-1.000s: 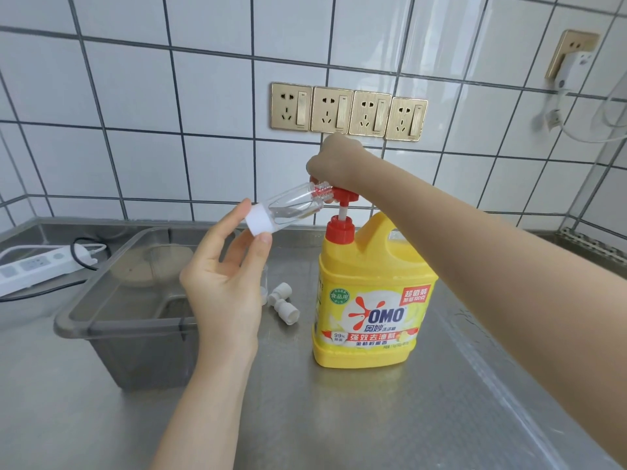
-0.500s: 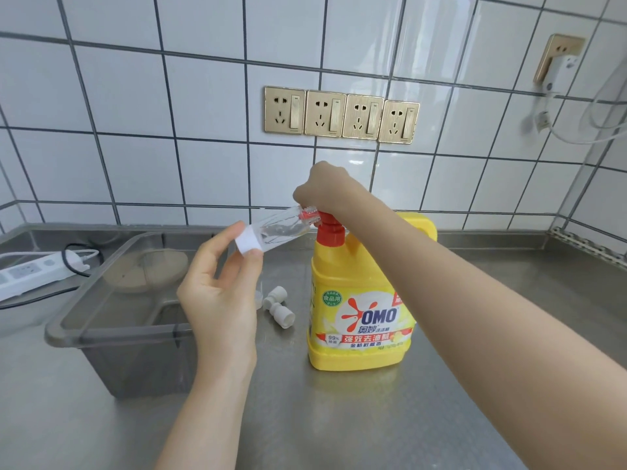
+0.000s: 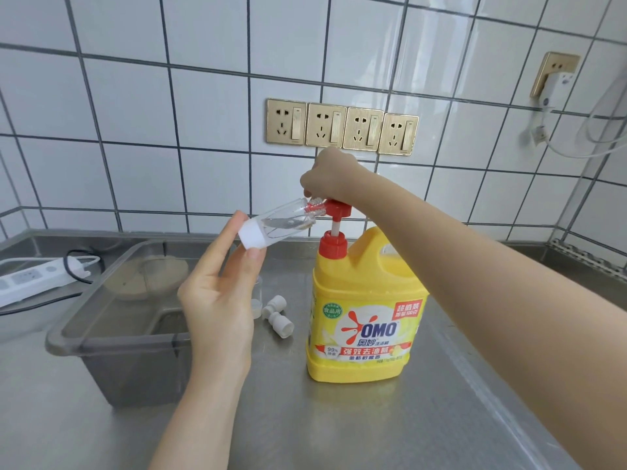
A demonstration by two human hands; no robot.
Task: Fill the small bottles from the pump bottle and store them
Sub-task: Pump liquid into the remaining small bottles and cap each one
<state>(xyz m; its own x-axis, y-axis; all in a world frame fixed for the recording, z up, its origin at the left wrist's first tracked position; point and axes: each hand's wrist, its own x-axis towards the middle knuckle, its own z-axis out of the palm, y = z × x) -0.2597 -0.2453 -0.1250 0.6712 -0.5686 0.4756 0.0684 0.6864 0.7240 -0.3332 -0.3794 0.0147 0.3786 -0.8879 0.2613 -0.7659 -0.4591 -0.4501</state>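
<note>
Fingertips [image 3: 252, 254] of the left hand [image 3: 217, 307] pinch the white base end of the small bottle [image 3: 281, 220], thumb on the near side, forefinger on the far side, remaining fingers loosely extended. That bottle is held nearly on its side, mouth raised against the red pump head [image 3: 334, 208]; a shallow layer of clear liquid lies along its lower wall. Right hand [image 3: 330, 174] is curled down over the pump head, knuckles up; whether the fingers wrap it or only press cannot be told from here. Half a second ago the pump head sat pressed down against the red collar; now it is up again with the white stem showing, so one stroke is finished and the spring has returned. Judgement: filling is partway, bottle well short of full, more strokes needed with the mouth kept tight to the spout. Yellow pump bottle [image 3: 368, 307] stands upright on the steel counter [image 3: 339, 429]. Just left of it lie two white caps [image 3: 276, 315], with another small clear bottle [image 3: 257, 298] partly hidden behind the left hand. Grey storage bin [image 3: 101, 337] stands further left.
</note>
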